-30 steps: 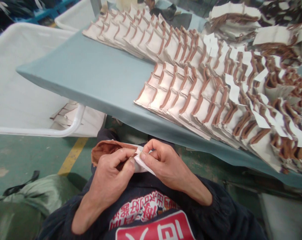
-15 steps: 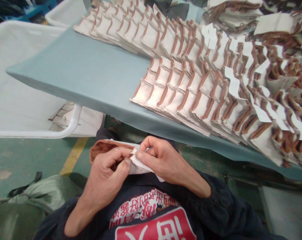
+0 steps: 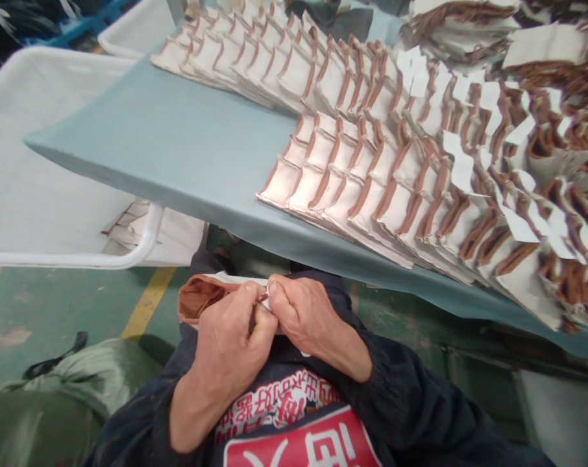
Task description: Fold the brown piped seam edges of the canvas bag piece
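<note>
Over my lap, my left hand (image 3: 230,337) and my right hand (image 3: 301,314) meet, both pinched on a brown leather piece (image 3: 199,295) with a white backing. The brown part sticks out to the left of my left hand. My fingers are curled tight around its edge, thumbs touching. Only a sliver of the white paper shows between the hands; the rest is hidden under them.
A grey-blue table (image 3: 177,149) stands in front of me, with several overlapping rows of white and brown pieces (image 3: 352,175) spread over its right half. A white bin (image 3: 41,188) stands to the left and a green sack (image 3: 74,376) lies on the floor.
My right hand has closed in over the white paper strip, which showed more before. Both hands are now tighter together on the piece. The view shifted slightly.
</note>
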`<state>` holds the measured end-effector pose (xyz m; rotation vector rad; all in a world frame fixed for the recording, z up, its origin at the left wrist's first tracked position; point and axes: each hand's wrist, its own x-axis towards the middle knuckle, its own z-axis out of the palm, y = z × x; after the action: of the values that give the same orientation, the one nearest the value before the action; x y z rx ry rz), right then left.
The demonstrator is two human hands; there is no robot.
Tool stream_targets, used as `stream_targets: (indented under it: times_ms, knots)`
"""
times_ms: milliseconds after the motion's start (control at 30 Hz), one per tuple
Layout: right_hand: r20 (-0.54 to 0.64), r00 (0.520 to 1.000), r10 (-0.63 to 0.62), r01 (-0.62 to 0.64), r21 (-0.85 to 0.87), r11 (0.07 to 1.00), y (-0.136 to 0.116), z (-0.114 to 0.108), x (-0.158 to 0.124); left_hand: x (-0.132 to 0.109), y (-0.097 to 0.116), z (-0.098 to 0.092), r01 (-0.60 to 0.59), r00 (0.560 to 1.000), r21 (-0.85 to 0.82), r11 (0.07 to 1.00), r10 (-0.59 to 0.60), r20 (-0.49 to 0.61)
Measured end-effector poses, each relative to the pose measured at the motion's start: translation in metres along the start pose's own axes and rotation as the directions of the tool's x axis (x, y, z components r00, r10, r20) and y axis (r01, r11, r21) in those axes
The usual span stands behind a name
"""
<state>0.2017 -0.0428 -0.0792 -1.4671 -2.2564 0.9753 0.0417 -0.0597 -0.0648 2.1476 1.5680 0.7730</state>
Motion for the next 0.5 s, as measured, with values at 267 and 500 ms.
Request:
stream_targets:
  times_ms: [267, 500]
  knots:
    - [0.009, 0.988, 0.153, -0.147, 0.332, 0.932, -0.001, 0.004, 0.011, 0.006, -0.008, -0.003, -0.191, 0.98, 0.172, 0.966, 0.199, -0.03]
    - [0.11, 0.981, 0.157, -0.188, 0.401, 0.897, 0.006, -0.001, 0.025, 0.009, 0.002, -0.006, -0.266, 0.964, 0.005, 0.964, 0.266, 0.016]
